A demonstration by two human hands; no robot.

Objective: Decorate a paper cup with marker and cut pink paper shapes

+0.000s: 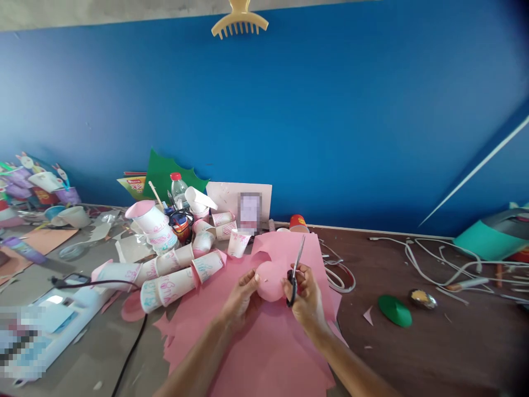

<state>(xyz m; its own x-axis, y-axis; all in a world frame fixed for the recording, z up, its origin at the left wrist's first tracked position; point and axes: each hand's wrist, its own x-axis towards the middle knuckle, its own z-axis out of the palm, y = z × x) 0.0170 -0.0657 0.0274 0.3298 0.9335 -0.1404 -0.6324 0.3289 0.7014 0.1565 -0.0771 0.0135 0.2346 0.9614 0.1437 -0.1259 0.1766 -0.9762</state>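
The left hand (243, 296) is pinched on the left edge of a round pink disc (270, 284), its thumb laid over the face, while the right hand (306, 298) is closed around the black handles of a pair of scissors (298, 253), the blades pointing up and away from the body; the right thumb sits by the right edge of the disc, though whether it touches I cannot tell. The disc is between the two hands, above large pink sheets (252, 353) that spread across the grey tabletop (152, 364) and reach the brown tabletop (430, 364), their left edge cut jagged. Left of the sheets, paper cups (177, 289) drawn on in pink and blue lie on their sides in nested rows, and behind them stand more cups, a clear bottle (179, 190) with a red cap and a spiky green sheet (167, 172). A pale card (223, 198) leans near the blue wall (330, 110), and a black cable (136, 336) runs down past the cups. On the right lie a green disc (394, 311), a small pink scrap (368, 315), a shiny rounded object (422, 298) and, farther back, tangled white cables (413, 255)
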